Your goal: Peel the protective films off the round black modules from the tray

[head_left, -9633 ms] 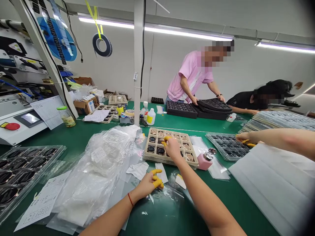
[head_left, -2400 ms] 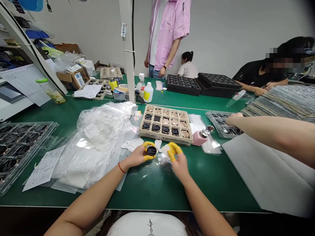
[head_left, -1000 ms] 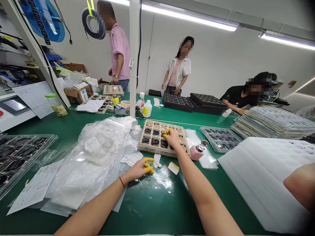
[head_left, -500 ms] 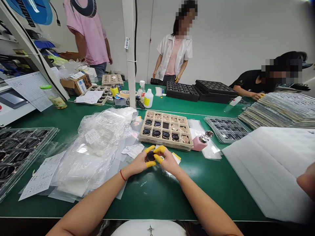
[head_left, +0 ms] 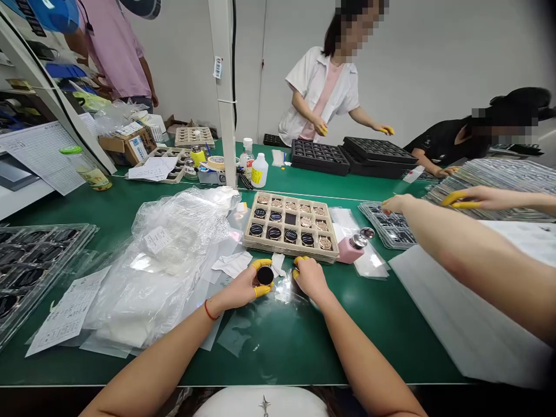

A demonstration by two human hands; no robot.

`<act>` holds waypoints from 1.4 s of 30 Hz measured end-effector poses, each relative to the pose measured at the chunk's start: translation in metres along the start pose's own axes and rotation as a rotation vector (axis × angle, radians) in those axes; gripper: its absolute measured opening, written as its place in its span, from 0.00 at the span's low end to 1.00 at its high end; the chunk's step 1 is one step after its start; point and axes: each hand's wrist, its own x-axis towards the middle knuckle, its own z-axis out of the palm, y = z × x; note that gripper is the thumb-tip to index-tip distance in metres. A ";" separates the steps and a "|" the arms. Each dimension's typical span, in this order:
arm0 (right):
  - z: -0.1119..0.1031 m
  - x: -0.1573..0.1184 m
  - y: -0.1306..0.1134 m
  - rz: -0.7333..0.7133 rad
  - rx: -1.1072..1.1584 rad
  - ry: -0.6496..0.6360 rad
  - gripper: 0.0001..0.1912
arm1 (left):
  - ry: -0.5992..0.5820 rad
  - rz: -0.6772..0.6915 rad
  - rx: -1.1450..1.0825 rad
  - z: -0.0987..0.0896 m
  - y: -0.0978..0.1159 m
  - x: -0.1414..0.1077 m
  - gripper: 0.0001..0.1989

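Between yellow-cot-covered fingertips, my left hand (head_left: 243, 285) grips a round watch head (head_left: 264, 275), its black face turned up toward me. To its right, my right hand (head_left: 311, 279) is low over the table with its fingers curled in; a small dark bit shows at the fingertips, too hidden to name. Just beyond both hands stands a beige compartment tray (head_left: 291, 252) of round watch parts, some black-faced and some rose-gold, with one bare dark compartment. A crumpled white wipe (head_left: 232, 263) lies beside my left hand, and clear film (head_left: 284, 288) lies between the hands.
A pink pump bottle (head_left: 351, 249) stands right of the tray. Plastic bags (head_left: 169, 243) are heaped at left, near a clear tray (head_left: 39, 260) of black discs. Another person's arms (head_left: 460, 249) reach in from the right over a clear tray (head_left: 384, 223) and white foam sheets (head_left: 434, 301).
My right hand has left the watch head and moved right, down to the table. The black face now shows fully in my left hand. Another person's arms have entered from the right.
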 end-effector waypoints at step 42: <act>0.005 -0.001 -0.002 -0.187 0.589 0.346 0.12 | 0.261 -0.034 -0.119 0.004 0.007 0.004 0.25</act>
